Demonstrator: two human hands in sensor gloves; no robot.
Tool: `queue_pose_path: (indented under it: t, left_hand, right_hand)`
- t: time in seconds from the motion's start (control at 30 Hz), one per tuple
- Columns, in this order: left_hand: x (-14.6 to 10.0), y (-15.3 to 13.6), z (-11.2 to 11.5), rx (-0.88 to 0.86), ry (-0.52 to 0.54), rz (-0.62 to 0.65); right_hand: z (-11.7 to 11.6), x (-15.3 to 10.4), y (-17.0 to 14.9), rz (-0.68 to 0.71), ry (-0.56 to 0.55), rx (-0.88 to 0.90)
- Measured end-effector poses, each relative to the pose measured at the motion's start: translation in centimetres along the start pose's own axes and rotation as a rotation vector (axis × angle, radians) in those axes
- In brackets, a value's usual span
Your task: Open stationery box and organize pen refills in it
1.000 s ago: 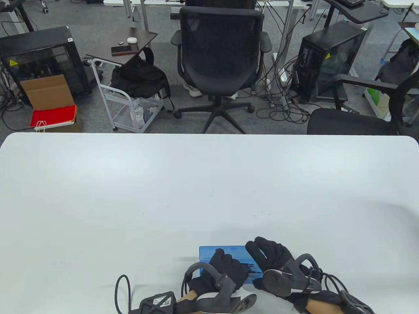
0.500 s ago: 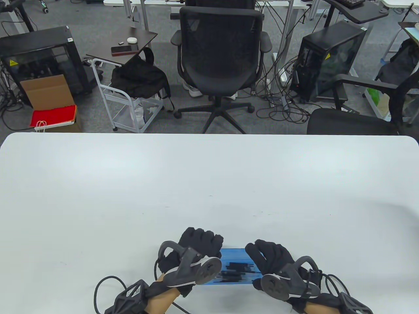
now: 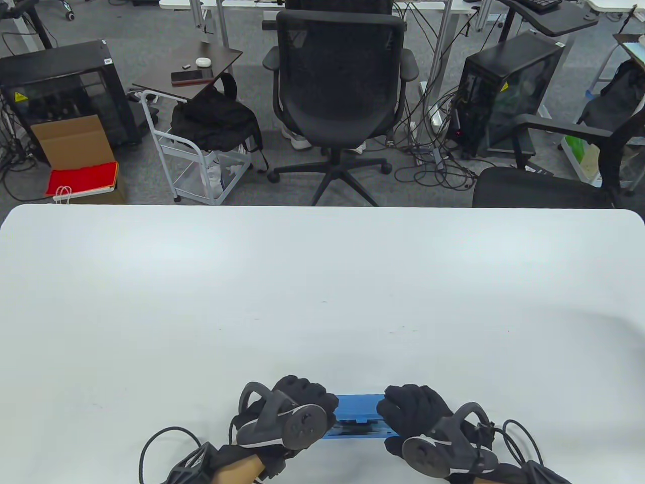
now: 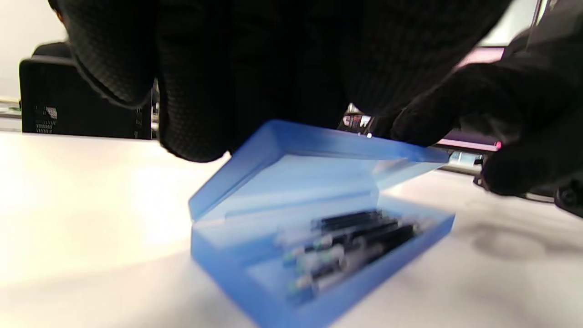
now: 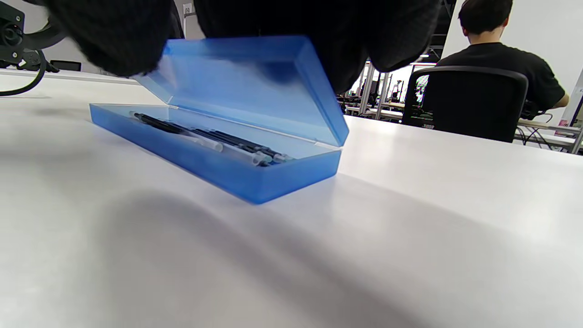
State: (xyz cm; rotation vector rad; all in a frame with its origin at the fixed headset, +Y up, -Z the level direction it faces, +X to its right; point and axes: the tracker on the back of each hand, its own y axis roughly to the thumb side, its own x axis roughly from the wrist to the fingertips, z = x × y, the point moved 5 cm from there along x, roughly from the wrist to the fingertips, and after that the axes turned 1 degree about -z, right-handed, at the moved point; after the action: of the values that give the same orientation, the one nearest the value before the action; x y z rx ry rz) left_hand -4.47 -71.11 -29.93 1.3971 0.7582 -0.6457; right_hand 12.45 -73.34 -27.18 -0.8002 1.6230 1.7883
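Down at the near edge of the white table (image 3: 322, 282), dead centre, sits the blue stationery box (image 3: 359, 421), w/ both gloved hands on it. Everything beyond is bare tabletop, left, right and all the way to the far edge, so there's wide room to move outward; the tight side is the near edge, where the wrists and tracker cables crowd in.

Left hand (image 3: 297, 403) is on the box's left end, fingers (image 4: 191, 91) curled down over the lid (image 4: 319, 150) and touching its top edge. Right hand (image 3: 415, 408) takes the right end, fingertips (image 5: 114, 41) curled over the lid rim too (whether the thumbs clamp from below, can't tell, they're hidden).

The box: translucent blue plastic, long and shallow, its base (image 5: 214, 168) flat on the table. Lid hinged along the far long side, raised at a slant, roughly half open, not laid back. Inside, pen refills (image 5: 205, 136) lie lengthwise in a loose bunch, dark ink tubes w/ clear ends, approx. parallel to the long walls. Left wrist view is blurred, so an exact count isn't possible.
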Motion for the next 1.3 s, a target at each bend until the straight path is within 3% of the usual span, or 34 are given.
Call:
queue_pose_path:
  t: [0.1, 0.3, 0.8, 0.9, 1.13, 1.3]
  left_hand:
    - [0.4, -0.1, 1.0, 0.003, -0.056, -0.012]
    - [0.8, -0.2, 1.6, 0.003, -0.063, -0.025]
    - [1.0, 0.4, 1.7, 0.041, -0.058, -0.021]
    - [1.2, -0.5, 1.3, 0.042, -0.054, -0.078]
    - [1.7, -6.0, -2.6, 0.016, 0.105, -0.329]
    - [1.8, -10.9, -2.2, -0.048, 0.092, -0.523]
  right_hand:
    - [-0.8, 0.4, -0.4, 0.009, 0.032, 0.029]
    - [-1.0, 0.6, -0.5, 0.008, 0.008, 0.039]
    - [-1.0, 0.8, 0.7, 0.009, 0.021, -0.043]
    - [-0.4, 1.1, 0.1, -0.021, 0.024, -0.035]
    - [1.7, 2.3, -6.1, -0.278, -0.004, -0.02]
    - [-0.4, 3.2, -12.4, -0.521, 0.131, -0.005]
